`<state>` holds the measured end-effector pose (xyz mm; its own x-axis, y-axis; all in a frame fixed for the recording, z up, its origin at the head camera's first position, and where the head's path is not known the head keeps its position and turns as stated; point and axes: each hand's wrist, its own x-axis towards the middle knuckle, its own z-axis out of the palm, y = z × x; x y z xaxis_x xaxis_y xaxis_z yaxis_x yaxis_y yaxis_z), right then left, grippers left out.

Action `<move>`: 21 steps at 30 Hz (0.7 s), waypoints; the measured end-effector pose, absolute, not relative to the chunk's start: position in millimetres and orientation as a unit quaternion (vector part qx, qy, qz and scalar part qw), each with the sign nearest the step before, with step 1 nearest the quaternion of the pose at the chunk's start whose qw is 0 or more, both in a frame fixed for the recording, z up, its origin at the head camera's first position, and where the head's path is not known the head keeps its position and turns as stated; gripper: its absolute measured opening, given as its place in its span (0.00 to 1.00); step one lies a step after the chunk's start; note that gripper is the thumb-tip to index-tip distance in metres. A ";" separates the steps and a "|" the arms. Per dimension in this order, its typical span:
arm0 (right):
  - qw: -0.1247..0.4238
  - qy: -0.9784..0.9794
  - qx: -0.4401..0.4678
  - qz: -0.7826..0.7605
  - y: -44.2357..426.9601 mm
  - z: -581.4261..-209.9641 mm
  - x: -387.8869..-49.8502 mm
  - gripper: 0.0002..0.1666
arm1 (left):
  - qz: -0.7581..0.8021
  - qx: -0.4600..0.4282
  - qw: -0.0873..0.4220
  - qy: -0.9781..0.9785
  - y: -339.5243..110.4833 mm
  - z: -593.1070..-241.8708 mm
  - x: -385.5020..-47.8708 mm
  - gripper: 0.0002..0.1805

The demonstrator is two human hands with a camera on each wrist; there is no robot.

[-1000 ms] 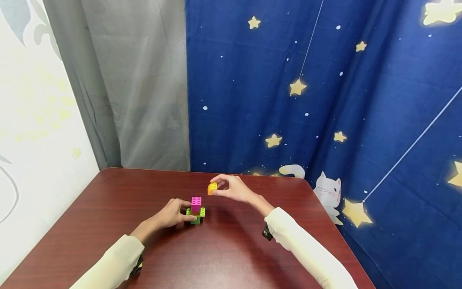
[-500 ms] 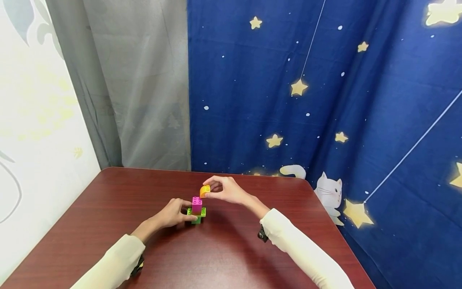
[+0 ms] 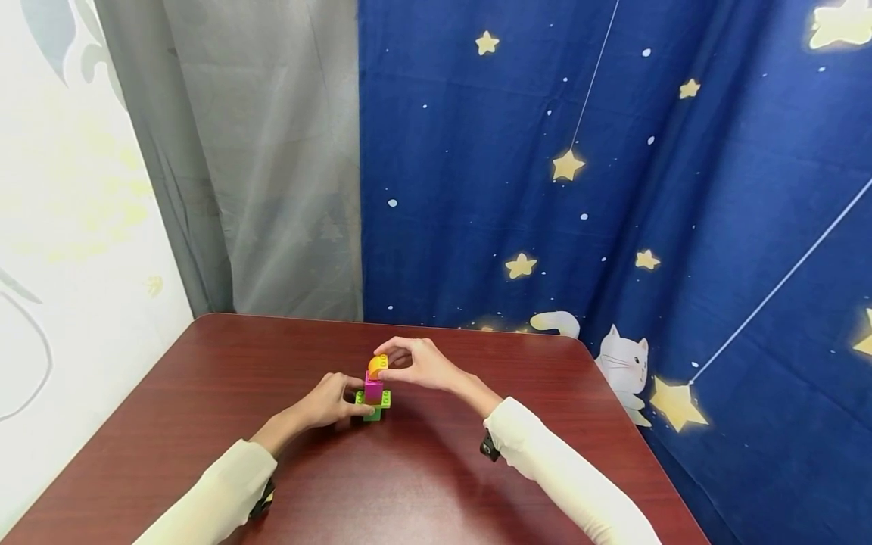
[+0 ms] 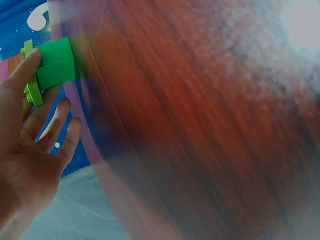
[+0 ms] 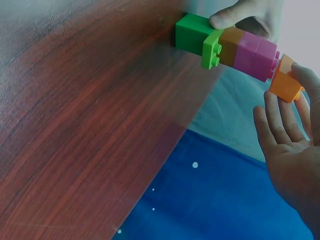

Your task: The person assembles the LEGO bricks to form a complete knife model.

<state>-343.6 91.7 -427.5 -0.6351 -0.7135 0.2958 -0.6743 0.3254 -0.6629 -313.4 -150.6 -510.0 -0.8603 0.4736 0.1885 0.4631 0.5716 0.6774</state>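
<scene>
A small tower of toy bricks stands on the table. Its parts are a green brick [image 5: 191, 34] at the bottom, a lime green plate [image 5: 210, 50], a brownish-orange brick [image 5: 230, 46] and magenta bricks [image 5: 255, 56] on top. My left hand [image 3: 330, 401] grips the tower low down, thumb on the near side by the plate and green brick [image 4: 56, 70]. Between thumb and fingers, my right hand [image 3: 424, 365] pinches an orange brick with a rounded side [image 3: 378, 369]. It sits over the magenta studs, slightly tilted in the right wrist view; whether it touches them I cannot tell.
The tower and both hands are over the far middle part of a dark red wooden table [image 3: 436, 484]. Behind the table's far edge hang a grey curtain [image 3: 272, 189] and a blue star-patterned curtain [image 3: 463, 212]. A pale patterned surface [image 3: 75, 303] rises at the left.
My right hand has carried the orange brick left and slightly down, from beside the tower to right over the magenta bricks. My left hand keeps its hold on the tower.
</scene>
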 end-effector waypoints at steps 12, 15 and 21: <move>0.023 0.816 -0.420 -0.397 88.3 -431.9 -340.0 0.23 | 0.379 0.278 -0.011 0.883 -151.4 -509.0 -313.3 0.18; 0.023 0.817 -0.417 -0.398 88.2 -432.6 -341.0 0.23 | 0.378 0.276 -0.010 0.884 -151.3 -509.0 -313.7 0.17; 0.030 0.816 -0.419 -0.397 88.4 -433.7 -341.7 0.24 | 0.375 0.272 -0.002 0.886 -150.8 -509.8 -313.5 0.17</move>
